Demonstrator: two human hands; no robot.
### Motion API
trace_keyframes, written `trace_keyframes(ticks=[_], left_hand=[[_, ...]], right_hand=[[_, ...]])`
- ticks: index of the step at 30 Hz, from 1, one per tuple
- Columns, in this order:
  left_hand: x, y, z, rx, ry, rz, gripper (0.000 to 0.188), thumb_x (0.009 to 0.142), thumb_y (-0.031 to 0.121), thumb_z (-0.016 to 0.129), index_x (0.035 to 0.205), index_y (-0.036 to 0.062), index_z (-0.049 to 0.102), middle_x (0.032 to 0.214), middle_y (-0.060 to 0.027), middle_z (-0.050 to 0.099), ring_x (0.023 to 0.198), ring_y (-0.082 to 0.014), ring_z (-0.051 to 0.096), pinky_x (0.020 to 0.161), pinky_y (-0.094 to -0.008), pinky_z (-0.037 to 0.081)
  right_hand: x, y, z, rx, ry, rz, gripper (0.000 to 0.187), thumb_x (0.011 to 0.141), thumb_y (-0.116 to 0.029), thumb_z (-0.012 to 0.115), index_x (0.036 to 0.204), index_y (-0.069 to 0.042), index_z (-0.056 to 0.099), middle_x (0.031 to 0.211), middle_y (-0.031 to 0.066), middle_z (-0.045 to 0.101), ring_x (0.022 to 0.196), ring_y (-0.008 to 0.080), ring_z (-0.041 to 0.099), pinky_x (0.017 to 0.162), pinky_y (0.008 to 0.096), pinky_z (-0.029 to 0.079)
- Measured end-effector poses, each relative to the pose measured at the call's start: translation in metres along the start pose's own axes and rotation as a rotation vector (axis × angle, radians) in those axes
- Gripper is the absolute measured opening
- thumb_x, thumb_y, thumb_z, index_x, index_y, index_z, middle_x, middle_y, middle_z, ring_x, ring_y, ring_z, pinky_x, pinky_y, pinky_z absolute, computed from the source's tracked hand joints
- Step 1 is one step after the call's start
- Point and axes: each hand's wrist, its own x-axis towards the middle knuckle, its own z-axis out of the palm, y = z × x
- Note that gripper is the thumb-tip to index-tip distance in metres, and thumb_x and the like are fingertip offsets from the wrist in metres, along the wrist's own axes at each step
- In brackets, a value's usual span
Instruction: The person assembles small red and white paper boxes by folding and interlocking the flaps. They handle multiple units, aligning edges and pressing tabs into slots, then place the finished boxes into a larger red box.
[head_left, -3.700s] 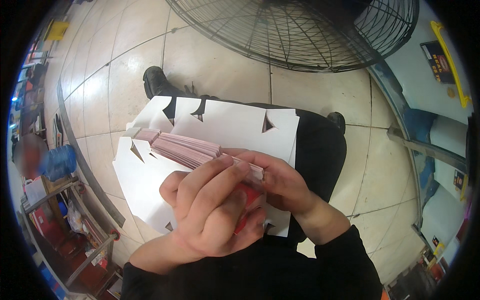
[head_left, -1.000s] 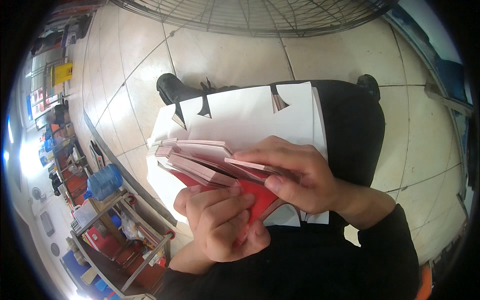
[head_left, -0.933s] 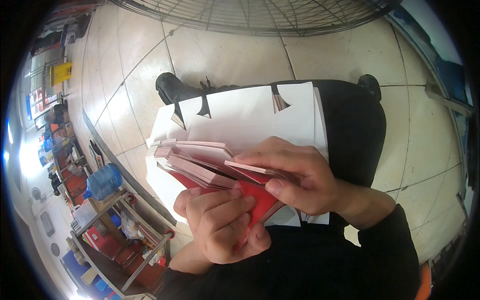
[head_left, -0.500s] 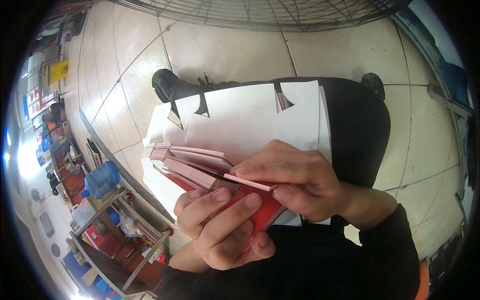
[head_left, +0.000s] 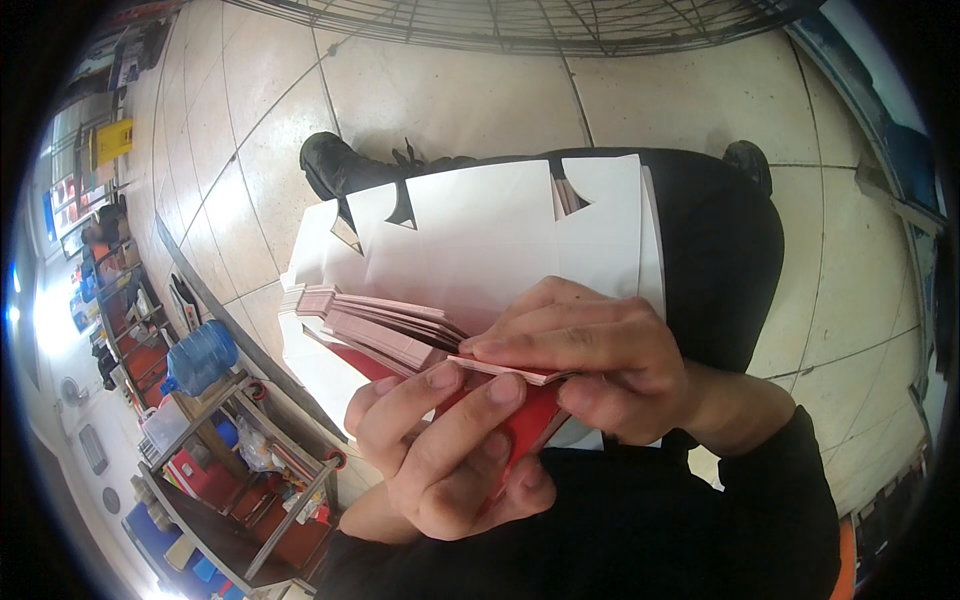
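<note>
A stack of flat card pieces (head_left: 385,338), red on the face with pale pink cut edges, is tilted on edge over my lap. My left hand (head_left: 440,450) is closed round its near side, with fingertips resting at the pale edges. My right hand (head_left: 610,365) pinches the right part of a few pieces between thumb and fingers. Part of the red face (head_left: 535,425) shows between the two hands. Below the stack, white die-cut card sheets (head_left: 480,225) with notches along the far edge lie across my legs.
A round wire guard (head_left: 560,25) stands on the tiled floor ahead. A wheeled rack (head_left: 245,480) with mixed goods is on the left, near a blue water bottle (head_left: 203,357). Blue metal equipment (head_left: 895,140) borders the right side.
The pieces pinched by my right hand have moved down slightly against my left fingertips. The upper layers of the stack have shifted and look more fanned out.
</note>
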Motion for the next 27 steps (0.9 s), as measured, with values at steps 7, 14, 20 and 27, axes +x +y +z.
trace_keyframes(ticks=[7,14,20,27], left_hand=[[-0.0008,0.0022,0.0013,-0.009,0.006,-0.002,0.025,0.085,0.025,0.075,0.098,0.0139,0.056,0.111,-0.0033,0.077,0.106,-0.0256,0.070,0.101,-0.0455,0.039],[-0.0063,0.0018,0.0037,0.007,0.048,0.016,0.031,0.085,0.027,0.075,0.107,0.0131,0.058,0.108,-0.0022,0.076,0.105,-0.0247,0.070,0.105,-0.0467,0.038],[-0.0077,0.0009,0.0025,-0.033,0.073,0.009,0.029,0.086,0.027,0.074,0.106,0.0129,0.059,0.112,-0.0030,0.075,0.107,-0.0249,0.070,0.107,-0.0469,0.038],[-0.0087,0.0004,0.0016,-0.023,0.069,0.013,0.027,0.087,0.028,0.074,0.104,0.0126,0.060,0.113,-0.0038,0.074,0.108,-0.0250,0.070,0.109,-0.0470,0.037]], right_hand=[[0.0007,-0.0006,-0.0021,0.010,0.017,-0.005,0.036,0.104,-0.020,0.058,0.125,0.003,0.076,0.121,0.0220,0.077,0.111,0.0347,0.073,0.101,0.0453,0.054],[0.0010,0.0000,0.0003,0.020,0.025,-0.008,0.035,0.104,-0.019,0.058,0.123,0.003,0.077,0.119,0.0218,0.078,0.111,0.0344,0.074,0.101,0.0446,0.054],[0.0033,-0.0010,0.0008,0.040,0.017,-0.008,0.036,0.104,-0.021,0.058,0.121,0.003,0.078,0.118,0.0213,0.079,0.111,0.0330,0.074,0.099,0.0426,0.054],[0.0038,-0.0009,0.0000,0.041,0.009,-0.001,0.036,0.103,-0.020,0.058,0.123,0.003,0.078,0.119,0.0216,0.078,0.112,0.0320,0.074,0.099,0.0410,0.053]])
